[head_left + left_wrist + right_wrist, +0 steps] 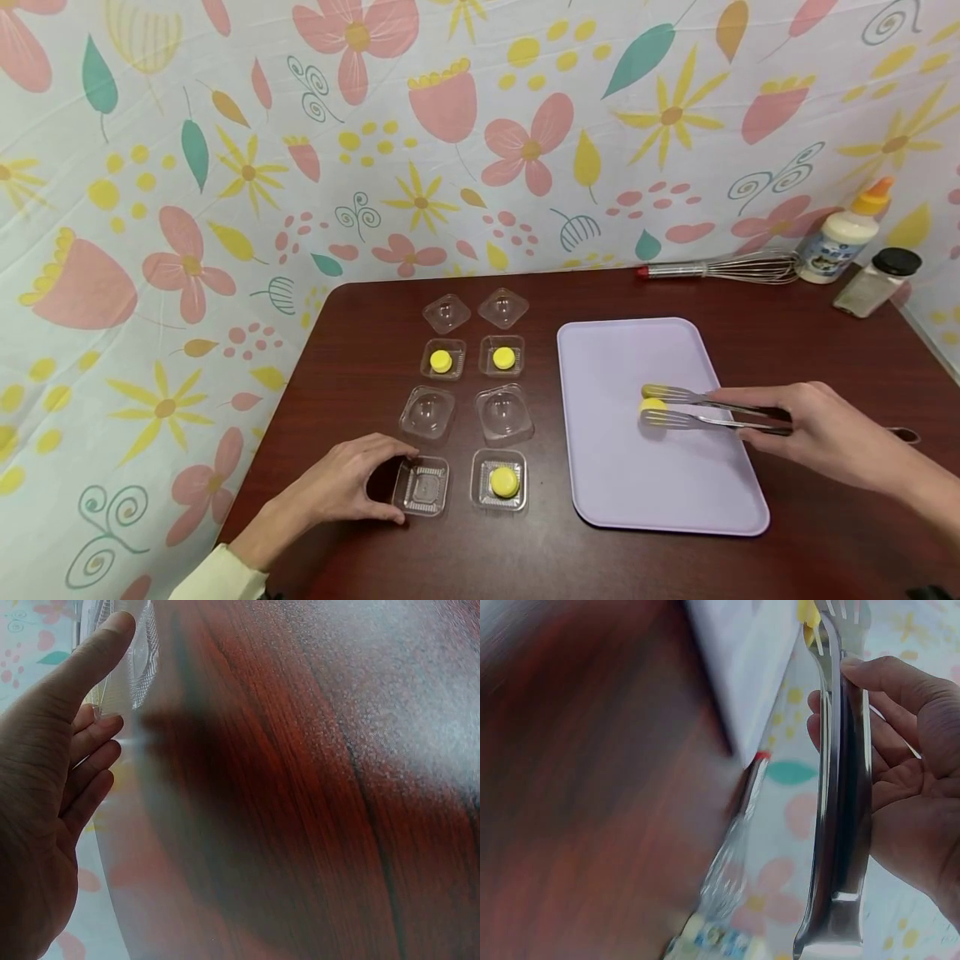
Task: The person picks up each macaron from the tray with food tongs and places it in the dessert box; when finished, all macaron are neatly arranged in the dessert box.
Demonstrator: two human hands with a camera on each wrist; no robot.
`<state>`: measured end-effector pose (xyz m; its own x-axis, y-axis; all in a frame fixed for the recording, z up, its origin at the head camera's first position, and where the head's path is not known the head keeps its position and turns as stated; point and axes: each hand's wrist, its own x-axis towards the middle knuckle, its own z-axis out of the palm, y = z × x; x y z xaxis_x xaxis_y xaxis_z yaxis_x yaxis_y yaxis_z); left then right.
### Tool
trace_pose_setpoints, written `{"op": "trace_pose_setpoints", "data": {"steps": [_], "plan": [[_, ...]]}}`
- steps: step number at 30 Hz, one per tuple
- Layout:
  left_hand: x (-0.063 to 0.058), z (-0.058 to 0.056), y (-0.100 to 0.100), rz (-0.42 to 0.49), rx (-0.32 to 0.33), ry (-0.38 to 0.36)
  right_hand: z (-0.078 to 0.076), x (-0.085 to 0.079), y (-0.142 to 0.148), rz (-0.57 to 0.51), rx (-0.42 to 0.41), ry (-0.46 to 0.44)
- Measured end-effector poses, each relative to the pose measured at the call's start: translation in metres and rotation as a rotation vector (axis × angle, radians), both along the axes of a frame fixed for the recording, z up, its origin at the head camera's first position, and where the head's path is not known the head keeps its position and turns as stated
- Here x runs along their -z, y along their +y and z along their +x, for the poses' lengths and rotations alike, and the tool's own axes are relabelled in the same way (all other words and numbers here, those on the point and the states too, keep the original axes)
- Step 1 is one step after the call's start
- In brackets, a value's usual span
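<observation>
We see the right hand (828, 433) holding the tongs (716, 422), pinched between thumb and fingers. The arms of the tongs stand narrow, with one yellow piece (652, 406) between their forked tips. This piece is over the purple tray (645, 492); whether it touches the tray, we cannot tell.

The left hand (348, 479) is wide, its thumb and fingers apart at the left side of the near left box (422, 487). How firmly they touch it, we cannot tell.

We see yellow pieces also in the near right box (487, 500), the far left box (427, 363) and the far right box (489, 358). Beyond each box its clear, domed lid lies open.

At the back right of the surface (360, 350), we find a whisk (678, 269), a bottle (838, 239) and a jar (873, 287).
</observation>
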<state>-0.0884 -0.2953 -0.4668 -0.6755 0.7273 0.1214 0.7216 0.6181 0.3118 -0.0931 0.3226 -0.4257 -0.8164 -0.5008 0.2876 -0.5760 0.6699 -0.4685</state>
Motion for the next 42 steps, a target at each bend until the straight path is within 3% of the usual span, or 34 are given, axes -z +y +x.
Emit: {"op": "trace_pose_setpoints", "data": {"steps": [7, 14, 30, 39, 42], "plan": [[0.0, 0.0, 0.002, -0.006, -0.005, -0.005, -0.008, -0.013, -0.046, -0.116, -0.172, -0.042], [-0.002, -0.001, 0.002, -0.013, -0.011, -0.013, -0.013, -0.023, -0.094, -0.141, -0.277, -0.125], [-0.001, -0.001, 0.002, -0.031, -0.035, -0.004, -0.011, -0.03, -0.197, -0.112, -0.334, -0.203], [-0.002, -0.001, 0.002, -0.027, -0.034, -0.007, -0.012, -0.016, -0.243, -0.106, -0.413, -0.235], [-0.001, -0.001, 0.002, -0.023, -0.03, -0.003, -0.014, -0.011, -0.255, -0.072, -0.427, -0.188]]}}
